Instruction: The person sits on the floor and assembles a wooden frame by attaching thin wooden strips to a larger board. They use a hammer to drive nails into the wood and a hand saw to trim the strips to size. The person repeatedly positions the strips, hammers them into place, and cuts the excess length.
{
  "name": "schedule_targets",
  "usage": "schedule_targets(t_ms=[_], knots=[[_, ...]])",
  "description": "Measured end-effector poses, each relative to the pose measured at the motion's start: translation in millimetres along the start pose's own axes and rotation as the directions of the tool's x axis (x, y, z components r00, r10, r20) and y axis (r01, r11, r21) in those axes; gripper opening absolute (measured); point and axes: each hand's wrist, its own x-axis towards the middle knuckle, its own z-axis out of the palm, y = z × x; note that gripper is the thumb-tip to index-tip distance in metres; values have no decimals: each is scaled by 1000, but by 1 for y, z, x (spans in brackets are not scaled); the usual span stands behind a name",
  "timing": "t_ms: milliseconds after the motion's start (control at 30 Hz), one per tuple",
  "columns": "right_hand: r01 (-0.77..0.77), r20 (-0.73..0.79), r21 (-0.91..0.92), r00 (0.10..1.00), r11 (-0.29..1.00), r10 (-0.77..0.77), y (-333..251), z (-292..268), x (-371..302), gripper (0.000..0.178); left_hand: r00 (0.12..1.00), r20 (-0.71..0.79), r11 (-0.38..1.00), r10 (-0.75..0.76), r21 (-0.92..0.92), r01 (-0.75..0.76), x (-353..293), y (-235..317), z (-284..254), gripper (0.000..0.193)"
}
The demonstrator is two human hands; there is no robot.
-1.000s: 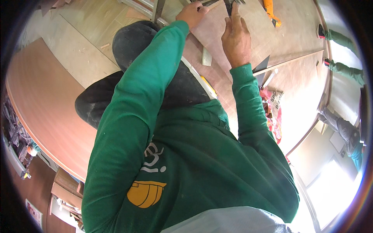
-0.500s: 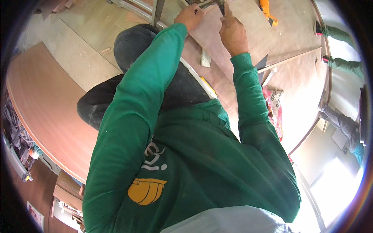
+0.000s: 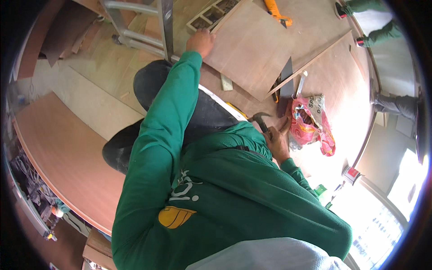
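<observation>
My right hand point(image 3: 278, 145) is closed around the dark handle of a claw hammer point(image 3: 259, 118), low beside my right hip. The hammer's metal head points toward the far left, above the floor-level boards. Farther off, my left hand point(image 3: 201, 42) has its fingers curled over the near-left corner of a light plywood panel point(image 3: 252, 49). Just beyond that hand lies a wooden frame with several compartments point(image 3: 212, 15), partly covered by the panel. A small pale wood block point(image 3: 226, 83) pokes out from under the panel's near edge.
An aluminium ladder point(image 3: 165, 27) stands left of my left hand. A pink plastic bag point(image 3: 303, 119) sits beside my right hand, near a thin wooden strip point(image 3: 310, 65). An orange-handled tool point(image 3: 277, 13) lies on the far boards. A curved reddish panel point(image 3: 67, 153) is at left; other people's legs point(image 3: 382, 33) show far right.
My right hand has drawn back from the panel's far end to beside my hip, with the hammer. My left hand has shifted along the panel's edge, and the view has tilted.
</observation>
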Motion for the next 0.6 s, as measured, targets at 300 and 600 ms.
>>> schedule_targets(t_ms=[300, 600], knots=[[-177, 174, -158, 963, 972, 203, 84, 68, -7, 46, 936, 344, 970, -74, -192, 147, -14, 36, -47, 82], [97, -348, -270, 918, 958, -191, 19, -46, 76, 43, 994, 101, 928, -49, -363, 83, -87, 74, -101, 74]])
